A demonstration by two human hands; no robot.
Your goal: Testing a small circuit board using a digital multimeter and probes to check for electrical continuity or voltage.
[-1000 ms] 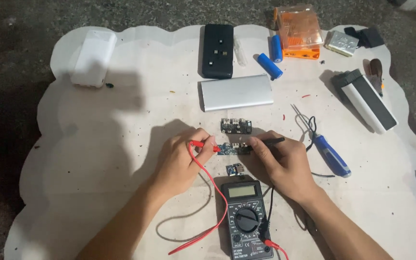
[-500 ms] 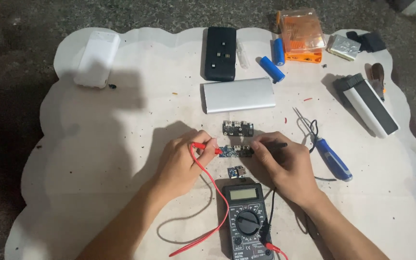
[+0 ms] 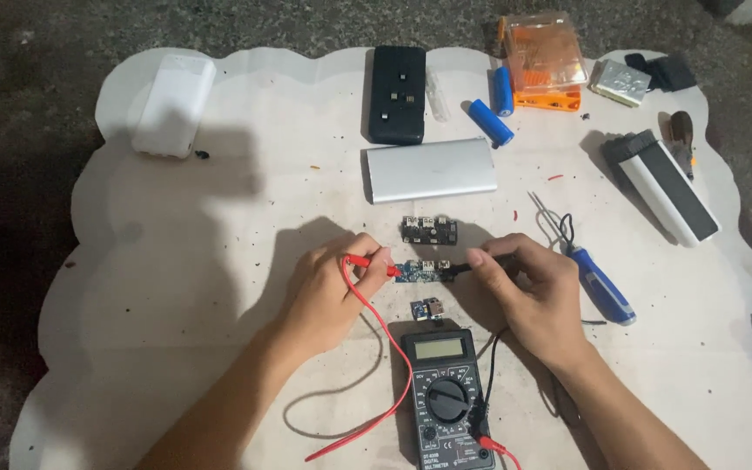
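At the far left of the scalloped white mat (image 3: 176, 261) lies a white power bank (image 3: 172, 104), well apart from the work. Nearer the middle, the left hand (image 3: 332, 292) is curled shut around a red probe (image 3: 369, 261), whose long axis runs left to right, its tip pointing right onto the left end of a small blue circuit board (image 3: 417, 272). That board lies flat near the mat's centre, its long side also running left to right (a second, smaller board (image 3: 428, 309) sits just below it, and a dark module (image 3: 429, 230) just above). The multimeter (image 3: 446, 400) lies below, between the forearms, its red lead looping up to the left hand. The right hand (image 3: 537, 292) pinches a black probe (image 3: 463, 268), pointing left at the board's right end. Further right lie a blue-handled screwdriver (image 3: 598, 283) and a black-and-white power bank (image 3: 668, 187).
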